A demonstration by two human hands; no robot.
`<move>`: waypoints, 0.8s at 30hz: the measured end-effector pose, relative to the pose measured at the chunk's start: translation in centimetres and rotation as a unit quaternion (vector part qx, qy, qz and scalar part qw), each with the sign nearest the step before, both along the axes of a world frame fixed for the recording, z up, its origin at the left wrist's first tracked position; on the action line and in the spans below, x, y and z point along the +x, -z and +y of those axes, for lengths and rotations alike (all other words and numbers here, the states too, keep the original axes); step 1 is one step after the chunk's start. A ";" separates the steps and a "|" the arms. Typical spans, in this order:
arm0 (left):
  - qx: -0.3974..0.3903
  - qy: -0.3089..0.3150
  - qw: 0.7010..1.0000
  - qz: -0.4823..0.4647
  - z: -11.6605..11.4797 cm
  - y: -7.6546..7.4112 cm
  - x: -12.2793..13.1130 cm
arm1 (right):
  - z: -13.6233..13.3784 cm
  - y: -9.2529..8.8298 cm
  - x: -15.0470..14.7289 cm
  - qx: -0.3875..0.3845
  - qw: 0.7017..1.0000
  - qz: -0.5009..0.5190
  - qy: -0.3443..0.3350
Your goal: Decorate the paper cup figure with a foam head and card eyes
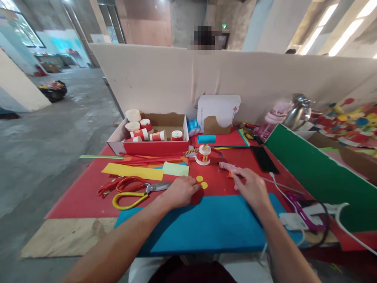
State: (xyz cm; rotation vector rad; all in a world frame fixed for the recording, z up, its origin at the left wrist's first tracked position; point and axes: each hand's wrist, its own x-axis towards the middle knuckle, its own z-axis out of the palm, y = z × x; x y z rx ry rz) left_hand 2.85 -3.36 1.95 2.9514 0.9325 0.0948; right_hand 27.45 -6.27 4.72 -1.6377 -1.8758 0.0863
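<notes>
My left hand (183, 191) rests low over the red table covering, its fingers drawn together at the edge of a small yellow disc (204, 185). A second yellow disc (199, 178) lies just beyond. To the right, my right hand (253, 187) has its thumb and fingers closed about the rear of a pink glue gun (228, 167), whose nozzle points left. Behind the discs stands an upturned red and white paper cup (203, 155) with a blue roll (206, 139) mounted on top. Large scissors (150, 188) with red and yellow handles lie left of my left hand.
Yellow (131, 171) and pale green paper (176, 169) lie behind the scissors. A box (153, 148) of paper cups stands at the back left. A blue board (203, 224) covers the front edge. Rightward are a phone (264, 159), cables, a purple tool (304, 214) and a green panel (318, 177).
</notes>
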 end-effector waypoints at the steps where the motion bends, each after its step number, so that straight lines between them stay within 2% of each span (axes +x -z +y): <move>1: 0.001 0.002 1.000 -0.003 0.0 0.0 0.0 | 0.4 -0.7 0.2 -0.004 1.000 0.006 0.027; 2: 0.001 0.003 1.000 -0.005 0.0 0.0 0.0 | 0.9 -1.3 0.2 -0.006 0.999 0.016 0.042; 4: 0.002 0.004 1.000 -0.008 -0.1 0.0 0.1 | 1.6 -2.2 -1.1 -0.008 0.999 0.042 0.021; 6: 0.006 0.004 1.000 -0.011 -0.1 0.1 0.1 | 2.4 -2.6 -3.5 -0.006 0.996 0.064 -0.057; 8: 0.012 0.004 1.000 -0.014 -0.1 0.2 0.1 | 3.5 -2.4 -6.4 -0.039 0.988 0.056 -0.142; 13: 0.005 0.000 1.000 -0.005 0.3 0.6 0.1 | 7.1 -1.7 -13.2 -0.105 0.966 -0.035 -0.233; 19: 0.023 0.022 0.998 -0.054 0.9 1.6 0.0 | 8.9 -1.8 -17.3 -0.118 0.953 -0.129 -0.249; 24: -0.001 0.012 0.999 -0.044 0.9 1.6 0.1 | 9.0 -1.7 -17.8 -0.125 0.948 -0.149 -0.252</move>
